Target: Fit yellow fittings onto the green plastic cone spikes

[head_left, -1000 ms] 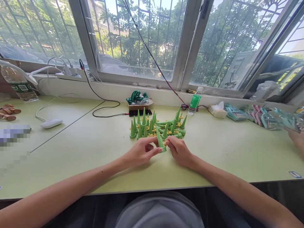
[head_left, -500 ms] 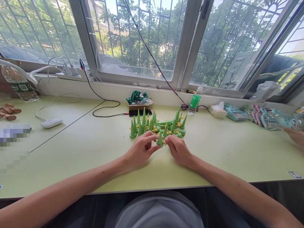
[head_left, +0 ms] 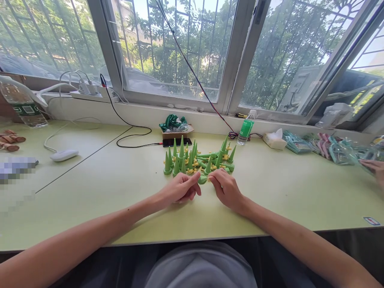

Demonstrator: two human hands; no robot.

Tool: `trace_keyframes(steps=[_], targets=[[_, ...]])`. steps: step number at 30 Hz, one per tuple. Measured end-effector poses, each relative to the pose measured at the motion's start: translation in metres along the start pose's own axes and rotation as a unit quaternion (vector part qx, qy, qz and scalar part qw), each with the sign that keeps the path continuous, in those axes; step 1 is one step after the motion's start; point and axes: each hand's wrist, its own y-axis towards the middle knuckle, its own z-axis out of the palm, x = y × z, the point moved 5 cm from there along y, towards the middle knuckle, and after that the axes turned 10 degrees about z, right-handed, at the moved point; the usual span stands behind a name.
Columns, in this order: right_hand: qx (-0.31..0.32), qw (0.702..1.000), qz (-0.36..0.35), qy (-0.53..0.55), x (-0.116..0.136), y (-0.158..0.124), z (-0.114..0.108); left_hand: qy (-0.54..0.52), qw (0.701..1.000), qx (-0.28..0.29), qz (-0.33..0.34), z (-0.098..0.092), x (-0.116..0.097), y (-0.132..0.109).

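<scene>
My right hand (head_left: 225,186) is closed, its fingertips pinching the small yellow part at the side of a green plant watering spike (head_left: 203,179). That spike is tilted over, between my two hands. Beside its left side is my left hand (head_left: 183,188), thumb stretched out and the other fingers loosely bent, apart from the thumb; it seems to grip nothing. Just beyond my hands stands a cluster of green watering spikes (head_left: 181,149), several upright and some lying down, with yellow valves (head_left: 192,171) among them.
A phone (head_left: 186,142) on a cable lies before a small box (head_left: 176,127) holding green plastic. Further right are a water bottle (head_left: 246,129), a tissue box (head_left: 274,140) and bagged items (head_left: 342,150). Another person's hand (head_left: 375,168) reaches in at the right. A white device (head_left: 64,155) lies left.
My left hand has loosened its pinch on the spike and turned, thumb now on top. The spike has gone from upright to tilted. The other person's hand has moved slightly.
</scene>
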Motion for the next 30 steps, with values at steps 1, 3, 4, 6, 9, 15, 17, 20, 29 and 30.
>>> trace_keyframes(steps=[1,3,4,6,9,15,17,20,29,30], targets=[[0.003,1.000,-0.009,-0.001,0.001,-0.001,0.000,-0.004,1.000,0.002,-0.003,0.000,0.002,0.000],[0.008,1.000,-0.018,-0.004,0.003,-0.001,0.001,-0.003,1.000,0.000,-0.007,-0.001,0.004,0.001],[0.011,1.000,-0.019,-0.006,0.003,-0.002,0.001,-0.001,1.000,-0.004,-0.009,-0.002,0.004,0.000],[0.014,1.000,-0.016,-0.007,0.003,-0.003,0.002,0.002,1.000,-0.008,-0.005,-0.002,0.002,0.000],[0.017,1.000,-0.009,-0.006,0.002,-0.004,0.002,0.009,1.000,-0.006,0.014,-0.002,-0.003,-0.001],[0.028,1.000,0.006,0.004,0.000,-0.004,0.005,0.078,0.993,-0.025,0.087,-0.003,-0.011,-0.001],[0.034,0.999,0.010,0.002,-0.001,-0.004,0.006,0.110,0.985,-0.048,0.122,-0.005,-0.013,-0.001],[0.041,0.999,0.012,0.003,-0.002,-0.004,0.008,0.165,0.969,-0.082,0.164,-0.006,-0.014,-0.002],[0.040,0.999,0.018,0.027,0.000,-0.004,0.007,0.240,0.924,-0.144,0.259,-0.005,-0.023,-0.009],[0.038,0.999,0.017,0.029,0.001,-0.004,0.006,0.242,0.921,-0.144,0.271,-0.005,-0.024,-0.010]])
